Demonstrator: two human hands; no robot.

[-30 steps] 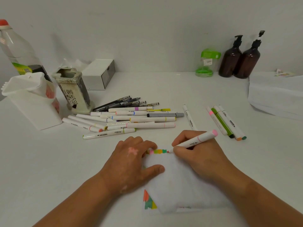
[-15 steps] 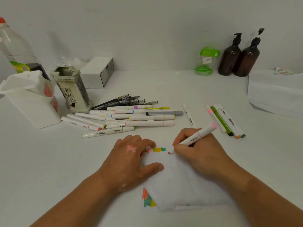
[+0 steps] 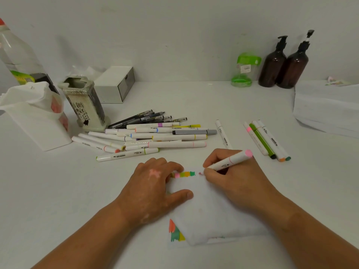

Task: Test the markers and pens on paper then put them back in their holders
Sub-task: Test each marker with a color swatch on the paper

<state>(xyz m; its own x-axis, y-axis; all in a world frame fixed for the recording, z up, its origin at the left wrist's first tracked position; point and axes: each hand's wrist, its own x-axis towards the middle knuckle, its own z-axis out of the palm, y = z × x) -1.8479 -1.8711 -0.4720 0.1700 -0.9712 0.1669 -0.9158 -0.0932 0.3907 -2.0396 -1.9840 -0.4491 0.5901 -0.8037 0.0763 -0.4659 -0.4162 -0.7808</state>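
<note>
With the left hand (image 3: pixel 155 183) spread and pressing down the folded white paper (image 3: pixel 213 210) on the surface (image 3: pixel 77 191), the right hand (image 3: pixel 233 177), pinching the white pink-capped marker (image 3: pixel 229 161) tip-down beside the row of colour swatches (image 3: pixel 184 174), should make one short, light stroke clear of the green patch.

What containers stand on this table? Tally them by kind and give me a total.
Brown pump bottles: 2
Green-lidded clear jar: 1
Clear plastic bottle: 1
Pen holders, one white and one patterned ceramic: 2
White box: 1
Total: 7
</note>
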